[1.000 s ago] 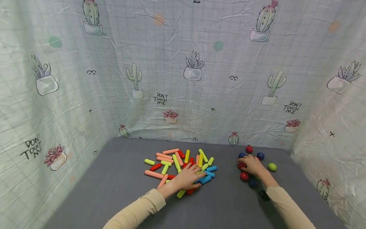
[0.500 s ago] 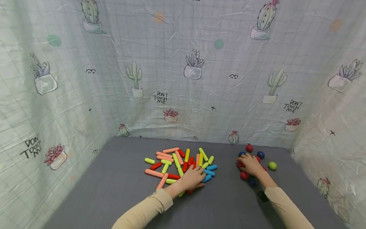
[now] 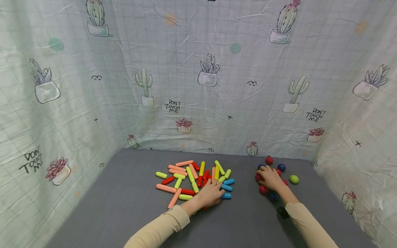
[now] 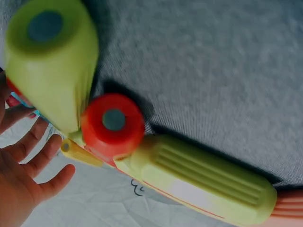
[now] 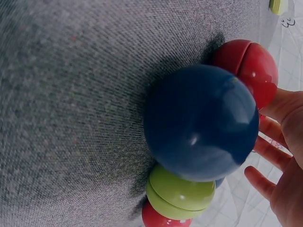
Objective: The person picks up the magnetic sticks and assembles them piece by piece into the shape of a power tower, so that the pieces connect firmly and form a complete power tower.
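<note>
My left hand (image 3: 209, 195) is over the right side of a spread of chunky highlighters, its fingers loosely spread. In the left wrist view, a lime highlighter (image 4: 203, 182), a red highlighter (image 4: 113, 120) end-on and a blurred lime one lie beside that hand; what its fingertips touch is hidden. My right hand (image 3: 273, 179) lies over a cluster of balls. In the right wrist view, its thumb reaches a red ball (image 5: 248, 68), and the other fingers stand apart. A large blue ball (image 5: 201, 123) and a seamed lime ball (image 5: 180, 191) sit nearer the camera.
Salmon highlighters (image 3: 166, 188) and yellow ones lie left of and behind my left hand, blue highlighters (image 3: 226, 187) to its right. A lime ball (image 3: 294, 179) sits right of the cluster. A cactus-print curtain (image 3: 229, 86) encloses the grey table (image 3: 124, 193).
My left hand has shifted slightly right and toward me, uncovering red and lime highlighters; the nearest blue highlighter has turned. My right hand has hardly moved over the balls.
</note>
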Demonstrator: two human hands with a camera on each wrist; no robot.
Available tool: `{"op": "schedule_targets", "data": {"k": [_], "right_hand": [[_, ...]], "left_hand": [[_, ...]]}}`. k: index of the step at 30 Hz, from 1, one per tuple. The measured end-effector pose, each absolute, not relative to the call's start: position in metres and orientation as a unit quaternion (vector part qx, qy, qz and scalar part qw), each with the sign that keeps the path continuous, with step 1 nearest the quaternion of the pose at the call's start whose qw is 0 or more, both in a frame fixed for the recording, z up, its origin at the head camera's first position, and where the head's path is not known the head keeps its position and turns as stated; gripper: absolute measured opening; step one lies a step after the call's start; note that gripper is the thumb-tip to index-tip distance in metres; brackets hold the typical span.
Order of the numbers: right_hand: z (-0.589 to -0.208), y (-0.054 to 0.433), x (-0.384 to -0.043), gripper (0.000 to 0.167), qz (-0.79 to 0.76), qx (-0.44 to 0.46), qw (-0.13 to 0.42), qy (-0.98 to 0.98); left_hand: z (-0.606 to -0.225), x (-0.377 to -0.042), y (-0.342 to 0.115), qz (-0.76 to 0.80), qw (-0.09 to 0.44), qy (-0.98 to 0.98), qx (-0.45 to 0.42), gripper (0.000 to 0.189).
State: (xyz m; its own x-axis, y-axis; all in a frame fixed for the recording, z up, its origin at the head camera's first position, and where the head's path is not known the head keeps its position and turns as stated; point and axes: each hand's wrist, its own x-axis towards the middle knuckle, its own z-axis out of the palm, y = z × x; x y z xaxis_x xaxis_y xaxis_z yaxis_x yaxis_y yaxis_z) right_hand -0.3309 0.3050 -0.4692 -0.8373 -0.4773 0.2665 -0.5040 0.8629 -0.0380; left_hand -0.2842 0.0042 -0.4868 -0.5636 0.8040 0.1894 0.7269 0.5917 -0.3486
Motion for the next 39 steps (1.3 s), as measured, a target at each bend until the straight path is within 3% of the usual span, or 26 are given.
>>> {"op": "schedule_targets", "data": {"k": [9, 17, 39], "right_hand": [[-0.466, 0.306, -0.329, 0.029, 0.045, 0.245, 0.128, -0.960], [-0.461, 0.303, -0.324, 0.032, 0.069, 0.252, 0.158, -0.952], [-0.461, 0.250, -0.285, 0.031, 0.197, 0.279, 0.196, -0.919]], "left_hand": [[-0.491, -0.279, 0.018, 0.142, 0.194, -0.857, -0.456, 0.024], [-0.486, -0.274, 0.021, 0.160, 0.172, -0.859, -0.455, 0.023], [-0.479, -0.284, 0.012, 0.107, 0.266, -0.875, -0.390, 0.027]]}}
